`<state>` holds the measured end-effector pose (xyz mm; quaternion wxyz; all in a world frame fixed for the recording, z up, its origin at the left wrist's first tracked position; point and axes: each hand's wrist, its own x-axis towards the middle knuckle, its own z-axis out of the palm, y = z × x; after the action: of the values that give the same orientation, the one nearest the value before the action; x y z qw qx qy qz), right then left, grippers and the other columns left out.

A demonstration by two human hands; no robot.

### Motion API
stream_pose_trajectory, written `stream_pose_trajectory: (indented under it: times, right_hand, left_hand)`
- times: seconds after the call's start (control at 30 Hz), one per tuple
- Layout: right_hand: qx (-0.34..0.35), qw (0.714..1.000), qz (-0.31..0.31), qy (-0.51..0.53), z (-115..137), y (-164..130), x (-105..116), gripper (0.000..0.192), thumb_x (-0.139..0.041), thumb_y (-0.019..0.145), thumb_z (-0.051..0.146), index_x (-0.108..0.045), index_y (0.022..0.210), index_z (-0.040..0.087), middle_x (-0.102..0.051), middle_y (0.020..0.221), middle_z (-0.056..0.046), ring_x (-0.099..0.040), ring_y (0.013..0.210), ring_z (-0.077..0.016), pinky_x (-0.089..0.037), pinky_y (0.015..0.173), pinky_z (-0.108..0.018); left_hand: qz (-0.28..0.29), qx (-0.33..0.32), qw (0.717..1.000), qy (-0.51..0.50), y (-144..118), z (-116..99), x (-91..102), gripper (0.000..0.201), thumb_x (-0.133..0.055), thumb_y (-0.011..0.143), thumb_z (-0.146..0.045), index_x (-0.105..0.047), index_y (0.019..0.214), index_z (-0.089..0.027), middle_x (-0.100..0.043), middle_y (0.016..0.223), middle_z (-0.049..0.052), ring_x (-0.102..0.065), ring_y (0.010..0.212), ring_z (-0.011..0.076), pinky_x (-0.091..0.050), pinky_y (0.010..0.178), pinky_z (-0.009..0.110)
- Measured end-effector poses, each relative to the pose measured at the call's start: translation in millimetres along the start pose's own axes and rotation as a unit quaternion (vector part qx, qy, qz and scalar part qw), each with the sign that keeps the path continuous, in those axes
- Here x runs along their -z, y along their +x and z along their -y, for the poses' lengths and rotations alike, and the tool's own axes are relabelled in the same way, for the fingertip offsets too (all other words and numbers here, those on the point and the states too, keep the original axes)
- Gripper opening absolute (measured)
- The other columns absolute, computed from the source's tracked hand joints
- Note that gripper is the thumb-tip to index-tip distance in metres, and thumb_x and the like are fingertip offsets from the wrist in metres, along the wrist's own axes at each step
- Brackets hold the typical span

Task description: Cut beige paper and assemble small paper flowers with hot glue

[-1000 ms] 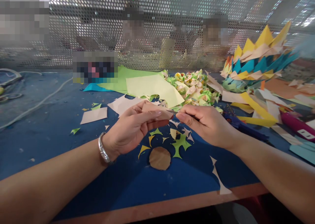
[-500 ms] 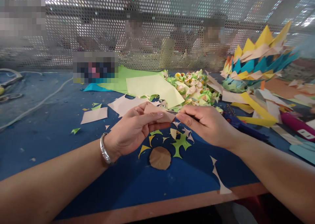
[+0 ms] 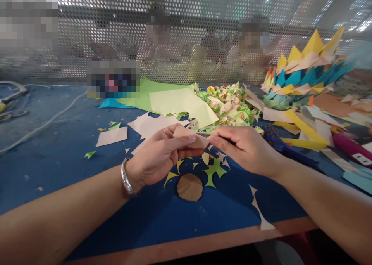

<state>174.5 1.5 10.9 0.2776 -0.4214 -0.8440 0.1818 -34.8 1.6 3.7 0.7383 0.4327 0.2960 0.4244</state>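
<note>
My left hand (image 3: 161, 152), with a silver bracelet at the wrist, pinches a piece of pale pink paper (image 3: 188, 136) between thumb and fingers. My right hand (image 3: 241, 146) is closed round a thin dark metal tool (image 3: 204, 134), whose tip meets the paper's right side. Most of that tool is hidden by the fingers, so its kind is unclear. Below the hands a round brown paper disc (image 3: 190, 187) lies flat on the blue table (image 3: 139, 230). Green curved offcuts (image 3: 214, 172) and a yellow scrap (image 3: 170, 177) lie beside it.
Behind the hands are a pale green sheet (image 3: 180, 102), a pink sheet (image 3: 149, 123) and a heap of small folded papers (image 3: 229, 104). A layered paper model (image 3: 308, 77) stands at right, near yellow strips (image 3: 305, 131) and a blue tool (image 3: 290, 150). People sit beyond the perforated screen (image 3: 180, 55).
My left hand and the pink paper have shifted slightly to the right. My right hand has barely moved and keeps its grip on the tool.
</note>
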Motion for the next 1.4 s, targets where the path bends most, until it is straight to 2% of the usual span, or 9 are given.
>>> stream_pose_trajectory:
  times: [0.1,0.47,0.9,1.17,1.4]
  right_hand:
    - [0.004,1.000,-0.004,-0.005,-0.2,-0.1,-0.3,0.044,-0.041,0.098,0.048,-0.044,0.065,0.020,-0.038,0.058,0.003,-0.038,0.054,-0.0097,-0.030,0.052,-0.025]
    - [0.018,1.000,-0.003,-0.009,0.5,-0.1,-0.9,0.039,-0.043,0.098,0.046,-0.053,0.071,0.019,-0.044,0.060,0.002,-0.041,0.055,-0.0102,-0.032,0.052,-0.025]
    - [0.014,1.000,0.009,0.002,0.5,-0.8,-2.7,0.040,-0.043,0.097,0.047,-0.053,0.072,0.019,-0.043,0.061,0.003,-0.042,0.057,-0.0102,-0.032,0.054,-0.026]
    - [0.022,1.000,0.011,-0.008,-1.1,0.2,-2.0,0.039,-0.043,0.098,0.045,-0.053,0.072,0.018,-0.046,0.062,0.002,-0.043,0.057,-0.0099,-0.033,0.054,-0.025]
    - [0.026,0.999,0.002,-0.028,-2.8,0.2,0.2,0.040,-0.044,0.098,0.045,-0.055,0.071,0.018,-0.043,0.060,0.003,-0.042,0.055,-0.0090,-0.032,0.053,-0.024]
  left_hand:
    - [-0.003,0.005,1.000,-0.009,0.4,0.3,0.1,0.008,-0.069,0.081,-0.012,-0.065,0.074,-0.013,-0.075,0.083,0.006,-0.070,0.084,0.0182,-0.055,0.085,0.034]
    - [0.011,0.024,1.000,-0.014,-0.3,0.1,-2.9,0.009,-0.068,0.081,-0.011,-0.067,0.072,-0.012,-0.073,0.080,0.006,-0.069,0.081,0.0171,-0.054,0.086,0.034]
    - [0.038,0.037,0.999,-0.004,-1.6,3.0,-2.0,0.011,-0.070,0.080,-0.015,-0.069,0.070,-0.010,-0.072,0.079,0.007,-0.068,0.079,0.0159,-0.056,0.082,0.029]
    - [0.032,0.050,0.998,-0.015,0.4,2.5,-1.3,0.009,-0.068,0.082,-0.013,-0.070,0.075,-0.009,-0.073,0.081,0.008,-0.068,0.077,0.0149,-0.056,0.082,0.028]
    - [0.002,0.047,0.999,-0.023,-0.5,2.3,-2.3,0.013,-0.057,0.089,-0.007,-0.062,0.078,-0.009,-0.073,0.084,0.008,-0.069,0.080,0.0152,-0.056,0.084,0.030]
